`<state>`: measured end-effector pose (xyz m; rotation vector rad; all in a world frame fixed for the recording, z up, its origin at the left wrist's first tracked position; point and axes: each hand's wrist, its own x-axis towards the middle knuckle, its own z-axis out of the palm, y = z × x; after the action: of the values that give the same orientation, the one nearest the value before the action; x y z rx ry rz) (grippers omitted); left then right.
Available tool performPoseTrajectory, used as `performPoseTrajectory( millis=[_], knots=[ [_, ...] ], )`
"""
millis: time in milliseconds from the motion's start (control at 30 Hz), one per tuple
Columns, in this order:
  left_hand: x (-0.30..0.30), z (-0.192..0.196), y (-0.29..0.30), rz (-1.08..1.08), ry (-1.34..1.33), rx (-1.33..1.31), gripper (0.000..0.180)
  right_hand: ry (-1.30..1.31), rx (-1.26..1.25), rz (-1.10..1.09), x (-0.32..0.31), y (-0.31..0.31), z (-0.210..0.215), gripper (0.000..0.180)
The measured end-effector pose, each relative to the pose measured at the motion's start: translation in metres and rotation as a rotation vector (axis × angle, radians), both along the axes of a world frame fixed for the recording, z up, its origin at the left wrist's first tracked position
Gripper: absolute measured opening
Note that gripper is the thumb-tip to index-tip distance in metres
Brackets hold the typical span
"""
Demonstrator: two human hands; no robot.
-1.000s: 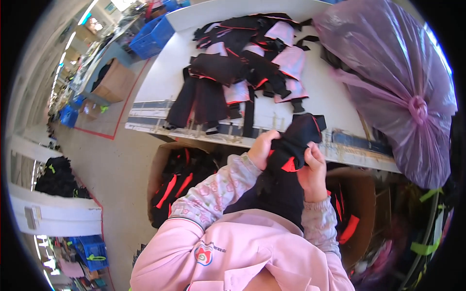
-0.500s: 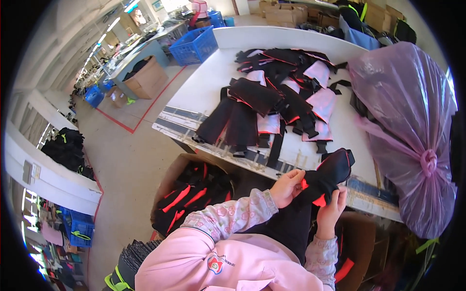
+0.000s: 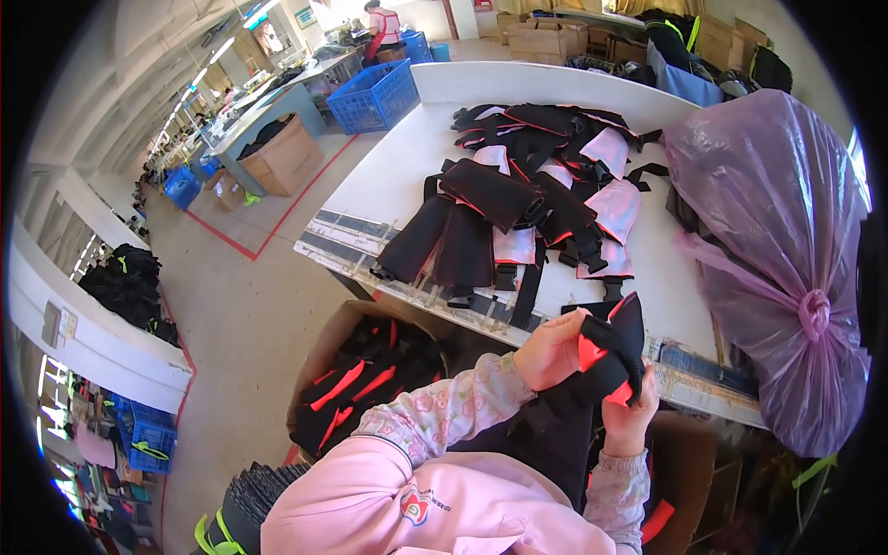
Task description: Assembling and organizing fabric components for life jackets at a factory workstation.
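Note:
Between my two hands is a black padded strap (image 3: 626, 335) with bright red-orange lining, held up at the near edge of the white table (image 3: 363, 190). My left hand (image 3: 551, 351) pinches its left side, fingers closed by the lining. On the right, my right hand (image 3: 633, 416) grips the lower edge, thumb up against the black fabric. The piece is bent over, so part of its inner side shows. Beyond it on the table lies a loose pile of similar black straps (image 3: 492, 192) with red edging, pale pink patches and black buckles.
A tied purple plastic bag (image 3: 768, 213) bulges over the table's right end. Below the near edge stands a cardboard box (image 3: 313, 356) holding black and red pieces; another box (image 3: 696, 472) is by my right forearm. A blue crate (image 3: 375, 97) sits beyond the table's left side.
The strap has been turned and folded between my hands, so more of its red-orange lining shows. My right hand has shifted slightly down, and the view has tilted a little.

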<state>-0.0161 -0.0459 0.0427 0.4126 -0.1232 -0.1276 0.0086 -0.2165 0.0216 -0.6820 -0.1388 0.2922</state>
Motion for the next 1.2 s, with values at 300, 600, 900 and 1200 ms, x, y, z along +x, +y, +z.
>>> performPoseTrajectory(
  millis=[300, 600, 900, 1200],
  knots=[
    [-0.009, -0.019, -0.005, -0.026, 0.054, 0.102, 0.018, 0.043, -0.002, -0.093, 0.02, -0.018, -0.001, 0.02],
    [-0.003, -0.029, 0.001, -0.051, 0.048, 0.15, 0.016, 0.09, 0.136, -0.06, 0.018, -0.017, 0.007, 0.017],
    [-0.003, -0.006, -0.011, -0.153, -0.133, 0.06, 0.015, 0.18, 0.11, 0.04, 0.009, -0.023, 0.004, 0.017],
    [0.011, -0.01, -0.019, 0.443, 0.029, 0.32, 0.024, 0.111, -0.121, 0.256, -0.026, 0.003, -0.008, 0.038]
  ],
)
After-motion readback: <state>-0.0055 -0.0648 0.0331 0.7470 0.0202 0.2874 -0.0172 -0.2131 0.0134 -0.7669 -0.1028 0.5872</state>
